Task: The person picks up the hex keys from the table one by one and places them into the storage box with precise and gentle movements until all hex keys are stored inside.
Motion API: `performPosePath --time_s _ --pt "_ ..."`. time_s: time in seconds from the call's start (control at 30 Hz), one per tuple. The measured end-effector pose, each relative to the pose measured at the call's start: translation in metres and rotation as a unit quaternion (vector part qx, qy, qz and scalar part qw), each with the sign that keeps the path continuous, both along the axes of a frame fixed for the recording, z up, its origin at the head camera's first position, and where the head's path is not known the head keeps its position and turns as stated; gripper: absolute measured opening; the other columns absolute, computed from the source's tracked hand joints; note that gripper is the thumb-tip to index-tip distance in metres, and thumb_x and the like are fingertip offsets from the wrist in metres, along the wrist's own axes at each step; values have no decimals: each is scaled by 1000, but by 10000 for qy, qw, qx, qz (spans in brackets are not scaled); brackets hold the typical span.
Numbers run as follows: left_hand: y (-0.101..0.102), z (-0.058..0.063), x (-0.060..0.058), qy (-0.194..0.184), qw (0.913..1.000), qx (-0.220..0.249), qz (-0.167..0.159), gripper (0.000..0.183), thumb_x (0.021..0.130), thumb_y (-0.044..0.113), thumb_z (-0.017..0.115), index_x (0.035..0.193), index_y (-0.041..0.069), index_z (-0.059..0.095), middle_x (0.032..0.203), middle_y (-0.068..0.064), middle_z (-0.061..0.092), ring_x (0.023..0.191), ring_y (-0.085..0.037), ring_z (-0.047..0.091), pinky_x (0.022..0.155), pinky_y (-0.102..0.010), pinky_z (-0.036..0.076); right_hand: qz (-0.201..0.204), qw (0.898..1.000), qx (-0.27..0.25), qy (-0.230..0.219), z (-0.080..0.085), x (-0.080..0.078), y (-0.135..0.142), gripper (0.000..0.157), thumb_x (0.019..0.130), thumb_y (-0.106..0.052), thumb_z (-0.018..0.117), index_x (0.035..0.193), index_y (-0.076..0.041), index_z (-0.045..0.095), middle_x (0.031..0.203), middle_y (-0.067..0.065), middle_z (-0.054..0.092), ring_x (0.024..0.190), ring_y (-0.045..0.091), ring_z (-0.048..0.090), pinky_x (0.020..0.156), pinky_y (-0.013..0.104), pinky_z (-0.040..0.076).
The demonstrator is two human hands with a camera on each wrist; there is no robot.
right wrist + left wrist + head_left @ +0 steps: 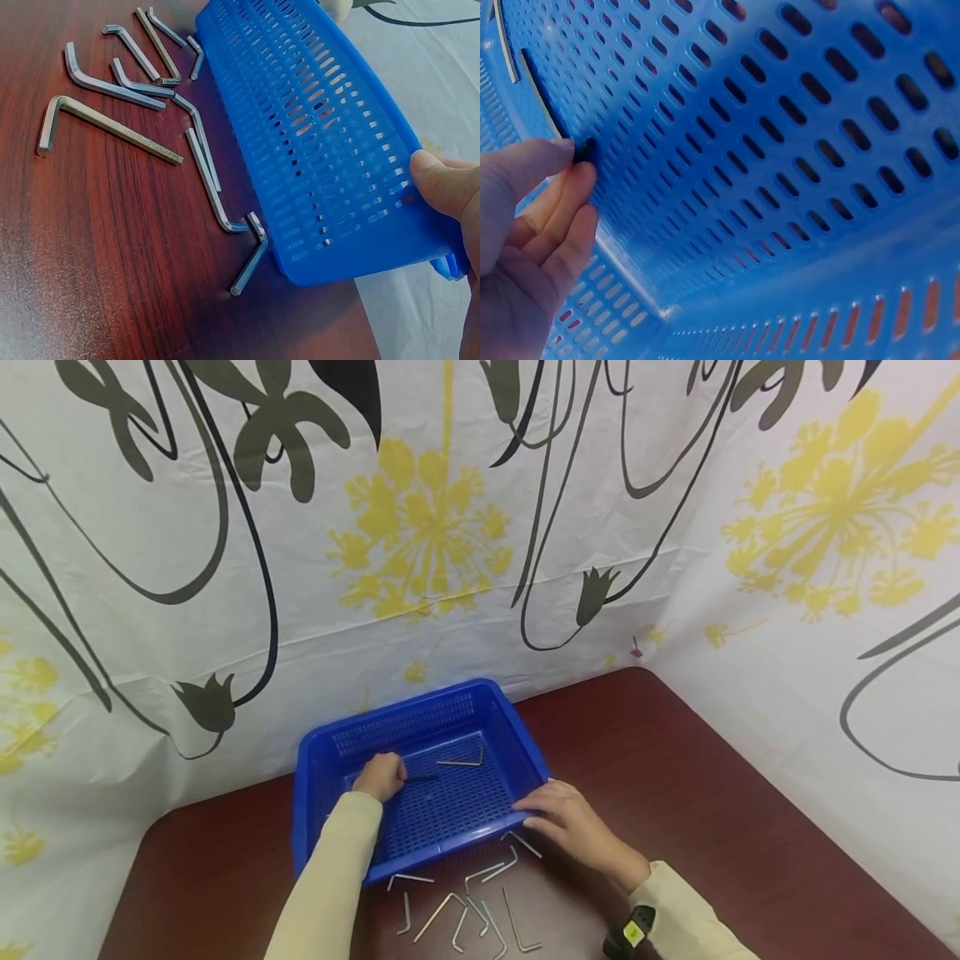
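Observation:
A blue plastic basket [450, 842] with slotted walls stands on the table. My left hand [381, 776] reaches inside it and pinches the short end of a dark hex key [541, 94] between thumb and fingertips, close to the basket floor. Beyond it a second hex key [461, 763] lies on that floor. With my right hand [573, 827] I hold the basket's rim at the near right corner; the thumb [429, 166] presses on the outside of the wall. How the other right fingers lie is partly hidden in the right wrist view.
Several loose hex keys, among them a brass-toned one [112, 127], lie on the dark red wooden table [645, 752] by the basket's near side. A patterned white cloth [465, 635] hangs behind the table and along its right edge.

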State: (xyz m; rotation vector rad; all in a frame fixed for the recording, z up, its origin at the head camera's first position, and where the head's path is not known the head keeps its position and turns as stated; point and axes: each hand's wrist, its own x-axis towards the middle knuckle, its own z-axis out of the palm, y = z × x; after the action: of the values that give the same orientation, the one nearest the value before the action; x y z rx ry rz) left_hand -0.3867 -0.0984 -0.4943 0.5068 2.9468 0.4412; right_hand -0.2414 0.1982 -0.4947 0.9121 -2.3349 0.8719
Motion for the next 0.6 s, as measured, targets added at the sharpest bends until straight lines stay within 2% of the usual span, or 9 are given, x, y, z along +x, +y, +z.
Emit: performPosePath --time_s 0.23,0.4,0.5,0.6 --pt "-6 11 0 -384 9987 116 -301 9 79 0 69 88 0 69 88 -10 66 83 -26 62 72 -38 52 70 10000 49 -10 5 1 -1 22 76 -7 72 98 -6 70 94 0 68 93 19 61 89 50 40" --pt "-7 30 6 -484 9985 121 -215 11 82 2 67 93 0 68 91 -10 66 83 -26 62 73 -38 52 157 9989 432 -122 14 -1 2 20 77 -8 73 97 -7 71 91 0 68 89 17 61 82 43 45" --pt "-8 43 7 -443 9987 113 -226 12 84 3 66 95 -1 67 92 -11 65 83 -26 62 73 -38 51 200 9955 787 -490 24 -3 3 18 79 -11 72 97 -8 71 90 -1 68 87 16 61 79 37 47" --pt "-12 56 11 -419 9988 117 -226 14 85 4 64 98 -1 66 94 -12 65 85 -26 62 74 -39 51 284 9869 1163 -1079 38 -6 3 18 81 -13 71 97 -7 71 92 0 69 88 15 62 78 34 49"
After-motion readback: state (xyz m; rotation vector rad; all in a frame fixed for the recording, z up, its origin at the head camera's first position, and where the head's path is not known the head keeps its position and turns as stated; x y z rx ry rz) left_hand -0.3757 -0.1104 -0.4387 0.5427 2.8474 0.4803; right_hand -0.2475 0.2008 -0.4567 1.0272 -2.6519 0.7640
